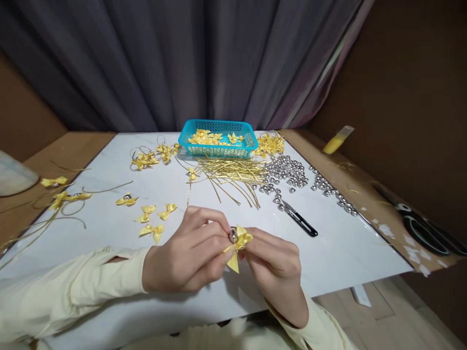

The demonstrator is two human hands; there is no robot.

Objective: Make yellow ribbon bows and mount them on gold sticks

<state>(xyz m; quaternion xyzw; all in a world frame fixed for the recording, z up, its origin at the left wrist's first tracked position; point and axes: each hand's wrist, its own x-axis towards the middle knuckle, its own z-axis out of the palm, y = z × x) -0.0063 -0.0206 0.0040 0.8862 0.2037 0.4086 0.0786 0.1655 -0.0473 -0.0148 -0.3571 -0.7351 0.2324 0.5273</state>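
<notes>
Between my two hands, over the front of the white table, is a yellow ribbon bow [241,238]. My left hand [193,250] pinches its left side, next to a shiny silver bell [233,235] at the bow's middle. My right hand [274,260] grips the bow from the right, its fingertips partly hidden behind the ribbon. One ribbon tail hangs down between the hands. To the left of my left hand lie several loose yellow bows [153,231], and farther left a bow with a silver bell [126,199] on it.
A blue basket [187,125] of yellow bows stands at the back. Before it lie gold cords [231,170], with silver bells [286,167] to their right. A black-handled craft knife [301,218] rests below the bells. Black scissors [425,226] and a yellow tube [337,140] are at the right edge.
</notes>
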